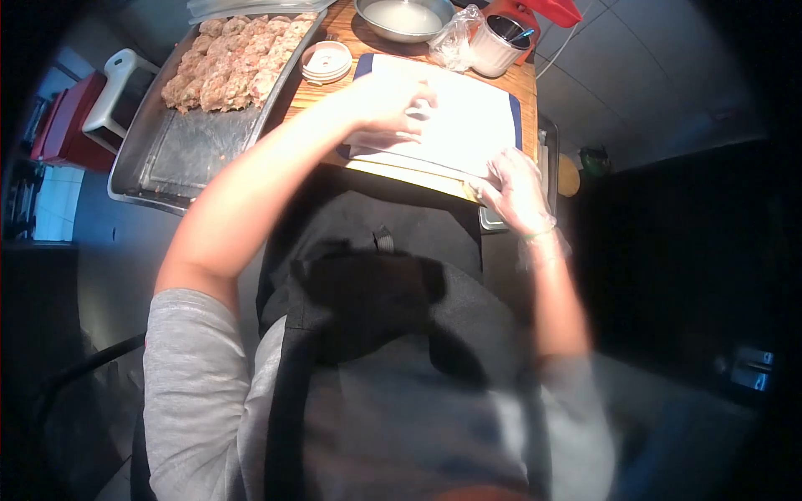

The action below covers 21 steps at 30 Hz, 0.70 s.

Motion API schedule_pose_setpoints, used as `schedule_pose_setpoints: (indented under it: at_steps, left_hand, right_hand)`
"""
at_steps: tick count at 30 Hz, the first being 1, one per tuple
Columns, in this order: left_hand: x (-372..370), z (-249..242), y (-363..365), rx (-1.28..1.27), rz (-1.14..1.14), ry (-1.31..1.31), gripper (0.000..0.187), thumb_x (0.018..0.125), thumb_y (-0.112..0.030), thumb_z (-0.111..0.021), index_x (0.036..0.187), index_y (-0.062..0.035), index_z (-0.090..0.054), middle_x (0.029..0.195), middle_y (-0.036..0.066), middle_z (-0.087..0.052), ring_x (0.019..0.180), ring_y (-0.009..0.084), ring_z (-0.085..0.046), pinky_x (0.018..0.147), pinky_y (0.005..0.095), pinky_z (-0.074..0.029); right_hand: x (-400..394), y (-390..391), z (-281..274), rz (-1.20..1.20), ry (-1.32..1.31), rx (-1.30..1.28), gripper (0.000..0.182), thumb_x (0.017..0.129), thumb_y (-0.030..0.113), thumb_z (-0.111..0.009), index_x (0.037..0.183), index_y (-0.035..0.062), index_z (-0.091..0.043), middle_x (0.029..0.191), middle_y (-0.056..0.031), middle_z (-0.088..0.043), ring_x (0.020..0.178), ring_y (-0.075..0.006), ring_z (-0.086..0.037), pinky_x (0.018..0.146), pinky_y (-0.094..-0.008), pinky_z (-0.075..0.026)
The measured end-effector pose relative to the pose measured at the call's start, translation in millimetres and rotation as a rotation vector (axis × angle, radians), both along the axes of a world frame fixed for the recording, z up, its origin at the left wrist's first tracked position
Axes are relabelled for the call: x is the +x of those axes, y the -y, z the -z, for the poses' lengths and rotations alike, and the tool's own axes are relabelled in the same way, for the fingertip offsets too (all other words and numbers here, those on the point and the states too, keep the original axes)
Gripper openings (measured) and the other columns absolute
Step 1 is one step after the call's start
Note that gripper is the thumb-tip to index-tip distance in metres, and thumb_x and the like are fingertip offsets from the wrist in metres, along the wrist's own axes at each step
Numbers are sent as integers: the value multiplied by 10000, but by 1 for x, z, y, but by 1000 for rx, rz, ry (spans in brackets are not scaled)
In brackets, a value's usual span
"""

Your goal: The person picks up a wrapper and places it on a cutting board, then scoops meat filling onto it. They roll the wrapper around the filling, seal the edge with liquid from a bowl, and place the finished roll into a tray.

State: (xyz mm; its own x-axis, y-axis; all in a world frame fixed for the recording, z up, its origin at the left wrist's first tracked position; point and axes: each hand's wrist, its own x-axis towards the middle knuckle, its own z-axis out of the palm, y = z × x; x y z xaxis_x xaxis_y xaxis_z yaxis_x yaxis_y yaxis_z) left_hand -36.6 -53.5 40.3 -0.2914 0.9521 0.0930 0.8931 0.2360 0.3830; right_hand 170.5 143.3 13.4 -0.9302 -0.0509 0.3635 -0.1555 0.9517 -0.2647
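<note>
My left hand (393, 104) lies fingers-down on a white sheet (468, 125) spread over a blue-edged board on the wooden table (322, 92). My right hand (518, 192), in a clear plastic glove, rests at the near right corner of the board, touching the sheet's edge. Both hands are blurred; I cannot tell whether either pinches the sheet. I wear a grey shirt and a dark apron.
A metal tray (180, 154) at the left carries several breaded meat patties (238, 63) at its far end. Behind the board stand stacked small white dishes (326, 60), a steel bowl of pale liquid (405, 17), a crumpled plastic bag (455, 42) and a white cup (497, 42).
</note>
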Motion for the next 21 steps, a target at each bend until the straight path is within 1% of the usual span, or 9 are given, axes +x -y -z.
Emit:
schedule_pose_setpoints:
  at_steps: [1,4,7,10,13,15,16,18,21]
  left_hand:
    - [12,10,-4,-20,-68,135,520,725,-309,-786,1182,-102,-648,1200,121,-618,1139,306,-595,961,424,-488]
    - [49,1,-7,-49,-87,-55,424,722,-311,-792,1088,-129,-680,1145,99,-636,1073,299,-609,909,430,-496]
    - [46,34,1,97,-100,-227,362,747,-316,-769,1054,-142,-691,1126,82,-642,1092,294,-594,923,445,-475]
    - [37,56,16,242,-35,-232,340,772,-319,-743,1055,-141,-683,1123,75,-635,1133,294,-564,967,467,-440]
    - [73,50,8,336,-100,-319,331,767,-261,-748,1061,-129,-671,1130,78,-626,1159,306,-539,993,474,-415]
    - [72,64,3,407,-110,-292,407,758,-292,-753,1116,-128,-651,1132,93,-625,1128,306,-562,977,491,-422]
    - [70,71,1,444,-114,-277,445,753,-308,-755,1144,-128,-641,1134,101,-624,1113,306,-574,969,499,-425]
    - [55,65,23,413,-68,-336,397,802,-292,-706,1141,-97,-640,1122,120,-623,1120,319,-567,982,502,-416]
    - [50,66,28,388,-82,-345,306,820,-207,-680,1091,-69,-649,1154,128,-606,1172,341,-526,1026,505,-392]
  right_hand:
    - [-4,6,1,-5,-22,-32,316,744,181,-807,917,24,-596,839,-135,-570,781,-325,-579,715,-421,-480]
    - [-17,25,6,15,-9,-123,331,752,188,-802,994,39,-632,893,-139,-609,825,-334,-604,751,-430,-494]
    - [-17,24,7,77,119,-161,350,767,201,-798,1046,50,-649,921,-143,-637,865,-337,-621,788,-432,-504]
    - [-8,16,1,61,97,-111,344,782,214,-789,1054,52,-653,919,-139,-652,871,-332,-632,802,-421,-512]
    - [-16,31,-4,24,68,-148,335,789,227,-781,1046,50,-659,918,-133,-665,867,-322,-643,810,-408,-517]
    - [-26,34,9,17,133,-242,347,788,234,-779,1059,51,-663,928,-132,-671,867,-313,-652,816,-401,-520]
    - [-23,30,9,30,139,-188,360,784,232,-783,1070,50,-661,932,-136,-673,873,-311,-655,819,-403,-520]
    - [-14,16,4,54,147,-75,388,775,228,-791,1092,49,-657,940,-144,-676,884,-308,-660,824,-405,-521]
    - [-10,17,-15,196,343,-163,401,768,221,-795,1105,53,-656,951,-154,-681,894,-303,-665,828,-410,-523]
